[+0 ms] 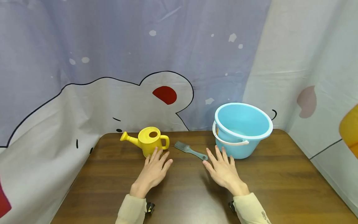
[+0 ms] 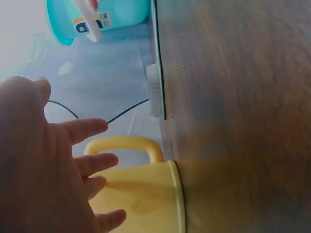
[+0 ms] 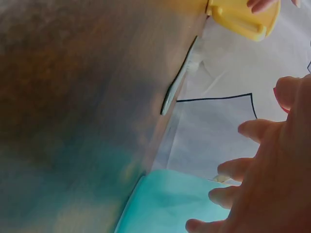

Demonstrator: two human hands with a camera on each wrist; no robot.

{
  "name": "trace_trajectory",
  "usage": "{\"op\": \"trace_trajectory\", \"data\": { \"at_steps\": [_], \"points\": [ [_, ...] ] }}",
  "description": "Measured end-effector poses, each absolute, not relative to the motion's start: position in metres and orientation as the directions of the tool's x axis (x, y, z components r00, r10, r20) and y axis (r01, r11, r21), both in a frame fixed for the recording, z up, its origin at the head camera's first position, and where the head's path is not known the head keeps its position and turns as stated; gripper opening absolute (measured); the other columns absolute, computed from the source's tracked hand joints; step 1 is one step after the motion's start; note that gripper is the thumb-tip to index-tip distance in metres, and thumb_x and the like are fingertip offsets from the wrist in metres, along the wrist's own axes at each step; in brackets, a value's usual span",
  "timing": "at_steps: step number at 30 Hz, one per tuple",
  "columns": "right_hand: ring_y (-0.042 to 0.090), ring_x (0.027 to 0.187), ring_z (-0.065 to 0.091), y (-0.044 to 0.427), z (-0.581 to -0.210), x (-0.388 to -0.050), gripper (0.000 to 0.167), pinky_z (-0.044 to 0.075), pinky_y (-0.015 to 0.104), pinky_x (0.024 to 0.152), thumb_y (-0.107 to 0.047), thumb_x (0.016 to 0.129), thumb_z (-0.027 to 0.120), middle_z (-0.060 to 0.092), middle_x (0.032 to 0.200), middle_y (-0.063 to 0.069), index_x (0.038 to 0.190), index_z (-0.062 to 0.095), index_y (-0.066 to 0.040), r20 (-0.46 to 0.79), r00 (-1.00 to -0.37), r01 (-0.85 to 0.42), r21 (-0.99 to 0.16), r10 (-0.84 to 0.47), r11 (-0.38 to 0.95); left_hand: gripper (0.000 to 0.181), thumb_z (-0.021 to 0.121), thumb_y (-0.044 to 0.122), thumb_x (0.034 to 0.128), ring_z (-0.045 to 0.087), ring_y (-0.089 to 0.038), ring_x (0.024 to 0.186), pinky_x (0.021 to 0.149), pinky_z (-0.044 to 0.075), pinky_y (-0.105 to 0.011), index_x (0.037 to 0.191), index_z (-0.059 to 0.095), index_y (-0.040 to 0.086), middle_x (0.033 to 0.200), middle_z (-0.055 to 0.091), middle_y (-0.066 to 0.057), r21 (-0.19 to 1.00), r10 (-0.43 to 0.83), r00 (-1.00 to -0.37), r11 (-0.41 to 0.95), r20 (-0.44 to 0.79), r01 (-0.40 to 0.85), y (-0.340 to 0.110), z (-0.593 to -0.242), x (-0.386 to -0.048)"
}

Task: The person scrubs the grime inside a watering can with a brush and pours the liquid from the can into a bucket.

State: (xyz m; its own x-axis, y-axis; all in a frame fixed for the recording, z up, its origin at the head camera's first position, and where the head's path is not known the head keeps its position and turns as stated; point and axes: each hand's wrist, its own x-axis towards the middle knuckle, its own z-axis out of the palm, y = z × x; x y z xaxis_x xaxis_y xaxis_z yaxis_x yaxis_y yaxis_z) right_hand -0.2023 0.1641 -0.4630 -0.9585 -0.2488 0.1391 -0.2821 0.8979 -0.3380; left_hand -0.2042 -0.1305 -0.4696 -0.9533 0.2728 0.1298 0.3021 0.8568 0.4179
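A yellow watering can [image 1: 150,141] stands at the back left of the table, its spout to the left. My left hand [image 1: 152,172] is spread in front of it, fingers apart and holding nothing; in the left wrist view the fingers overlap the can [image 2: 141,199]. A grey-green brush [image 1: 190,150] lies between the can and a light blue bucket [image 1: 241,146], bristles seen in the left wrist view [image 2: 154,90]. My right hand [image 1: 223,172], spread and empty, is in front of the bucket's left side, near the brush handle's end. The bucket's white handle hangs down at its front.
The brown wooden table [image 1: 184,199] reaches to a patterned cloth [image 1: 126,102] hanging behind it and at both sides. The bucket stands close to the back edge.
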Motion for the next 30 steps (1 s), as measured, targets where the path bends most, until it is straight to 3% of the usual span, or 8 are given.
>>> {"op": "trace_trajectory", "data": {
  "at_steps": [11,20,30],
  "points": [
    [0.046,0.142,0.017,0.176,-0.466,-0.218,0.061,0.017,0.071,0.103,-0.044,0.101,0.048,0.023,0.155,0.024,0.152,0.034,-0.014,0.011,-0.962,-0.259,-0.362,-0.273,0.895,0.069,0.022,0.06,0.1012,0.015,-0.03,0.146,0.112,0.018,-0.056,0.145,0.048,0.013,0.153,0.035,-0.013,0.487,0.252,-0.965,0.836,0.073,0.255,-0.129,-0.477,-0.214],
    [0.049,0.14,0.018,0.181,-0.474,-0.225,0.06,0.019,0.07,0.103,-0.038,0.099,0.054,0.025,0.154,0.027,0.149,0.039,-0.01,-0.106,-0.942,-0.247,-0.421,-0.318,0.873,0.064,0.025,0.057,0.1026,0.025,-0.033,0.143,0.11,0.021,-0.057,0.14,0.054,0.013,0.148,0.041,-0.014,0.503,0.237,-0.971,0.838,0.016,0.213,-0.128,-0.488,-0.219],
    [0.051,0.137,0.024,0.181,-0.477,-0.232,0.062,0.022,0.07,0.101,-0.029,0.092,0.068,0.033,0.149,0.028,0.145,0.045,-0.006,-0.104,-0.933,-0.28,-0.397,-0.346,0.874,0.052,0.06,0.037,0.0966,0.029,-0.036,0.14,0.11,0.022,-0.055,0.139,0.053,0.007,0.149,0.038,-0.018,0.436,0.303,-0.953,0.862,-0.03,0.26,-0.135,-0.494,-0.218]
  ]
}}
